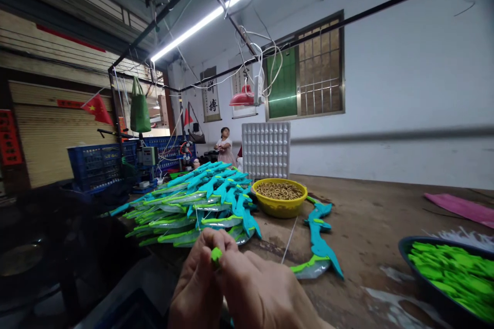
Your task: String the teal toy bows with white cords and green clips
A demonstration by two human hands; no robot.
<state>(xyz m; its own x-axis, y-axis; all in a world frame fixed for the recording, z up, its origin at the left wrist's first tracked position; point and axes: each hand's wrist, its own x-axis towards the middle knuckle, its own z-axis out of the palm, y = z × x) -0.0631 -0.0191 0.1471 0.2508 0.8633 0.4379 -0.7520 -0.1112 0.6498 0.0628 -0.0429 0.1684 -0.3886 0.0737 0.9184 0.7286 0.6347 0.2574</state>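
Note:
Both hands meet at the bottom centre. My left hand is closed on a small bright green piece, whose end shows between the fingers. Pressed against the same piece is my right hand, its fingers closed too. Beyond them lies a large pile of turquoise and green plastic toys with clear curved parts. A single turquoise and green toy rests on the table to the right, with a white string beside it.
A yellow basin holds many small brass-coloured rings. At the right edge, a dark basin contains green pieces. Behind stands a grey moulded tray. Blue crates are at the left; a person is in the background.

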